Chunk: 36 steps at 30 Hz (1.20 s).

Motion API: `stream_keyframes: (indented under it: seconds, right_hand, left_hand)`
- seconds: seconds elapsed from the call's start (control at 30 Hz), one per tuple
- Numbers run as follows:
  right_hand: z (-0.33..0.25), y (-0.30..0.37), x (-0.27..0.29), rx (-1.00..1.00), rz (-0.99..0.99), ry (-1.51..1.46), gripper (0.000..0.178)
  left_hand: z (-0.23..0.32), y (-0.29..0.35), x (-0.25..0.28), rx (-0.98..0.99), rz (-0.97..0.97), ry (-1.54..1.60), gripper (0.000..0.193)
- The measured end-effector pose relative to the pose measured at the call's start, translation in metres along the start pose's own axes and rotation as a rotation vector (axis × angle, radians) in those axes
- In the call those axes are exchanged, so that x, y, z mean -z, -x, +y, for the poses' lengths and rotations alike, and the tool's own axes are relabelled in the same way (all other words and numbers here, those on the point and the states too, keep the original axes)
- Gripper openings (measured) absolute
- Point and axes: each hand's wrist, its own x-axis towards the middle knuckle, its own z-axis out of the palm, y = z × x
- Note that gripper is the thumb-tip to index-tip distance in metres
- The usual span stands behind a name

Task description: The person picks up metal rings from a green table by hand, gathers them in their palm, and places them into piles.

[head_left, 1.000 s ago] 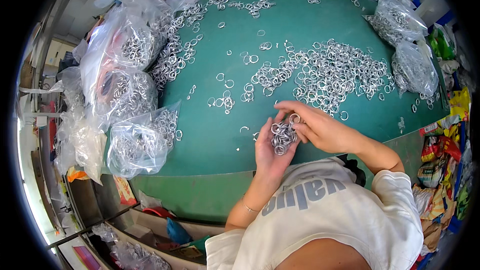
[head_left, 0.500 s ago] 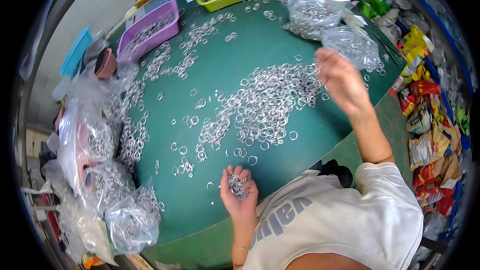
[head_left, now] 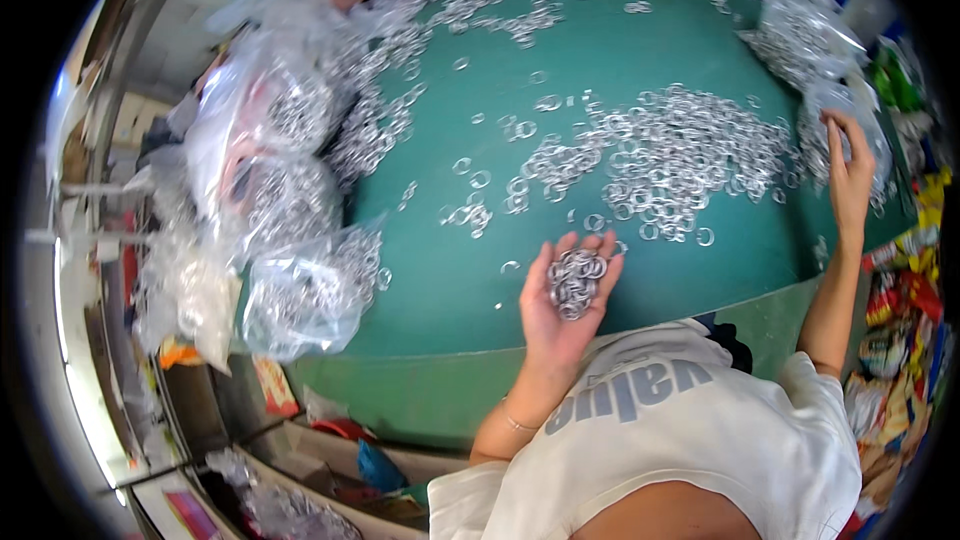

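Right hand (head_left: 851, 172) has moved near the clear bag (head_left: 814, 135), fingers half-extended, any hold indeterminate; left hand (head_left: 547, 320) cups metal rings (head_left: 575, 285).

Left hand (head_left: 562, 310) palm up, cupping metal rings (head_left: 575, 283), right hand (head_left: 850, 165) raised beside clear bag (head_left: 812, 130), loose ring pile (head_left: 690, 150) on green table (head_left: 450, 310).

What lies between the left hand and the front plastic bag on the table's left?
The head view shows mostly green tabletop, with a loose ring beside the bag, and an open ring and a pale speck nearer the left hand.
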Motion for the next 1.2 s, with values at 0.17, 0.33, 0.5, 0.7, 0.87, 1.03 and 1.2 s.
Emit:
stream_keyframes:
  seconds: [0.17, 0.33, 0.5, 0.7, 0.87, 1.03, 1.2]
  right_hand:
    - [-0.038, 0.020, -0.038, -0.062, -0.218, -0.174, 0.016]
    - [-0.035, 0.041, -0.074, 0.059, -0.369, -0.126, 0.016]
    - [-0.028, 0.043, -0.092, 0.016, -0.358, -0.224, 0.019]
    - [-0.039, 0.041, -0.104, 0.028, -0.363, -0.236, 0.019]
    - [-0.047, 0.040, -0.103, 0.028, -0.349, -0.250, 0.019]
    - [-0.052, 0.045, -0.098, 0.050, -0.385, -0.213, 0.019]
    - [-0.050, 0.053, -0.096, -0.017, -0.404, -0.249, 0.018]
  left_hand:
    - [0.010, 0.002, 0.004, -0.010, -0.054, 0.078, 0.018]
    - [0.048, 0.017, 0.031, -0.181, -0.037, 0.163, 0.019]
    - [0.111, 0.082, 0.053, -0.672, 0.029, 0.319, 0.015]
    - [0.211, 0.132, 0.065, -1.255, 0.008, 0.303, 0.019]
    - [0.212, 0.129, 0.048, -1.084, -0.145, 0.251, 0.016]
    - [0.186, 0.116, 0.028, -0.862, -0.142, 0.311, 0.010]
    - [0.162, 0.098, 0.018, -0.635, -0.171, 0.186, 0.010]
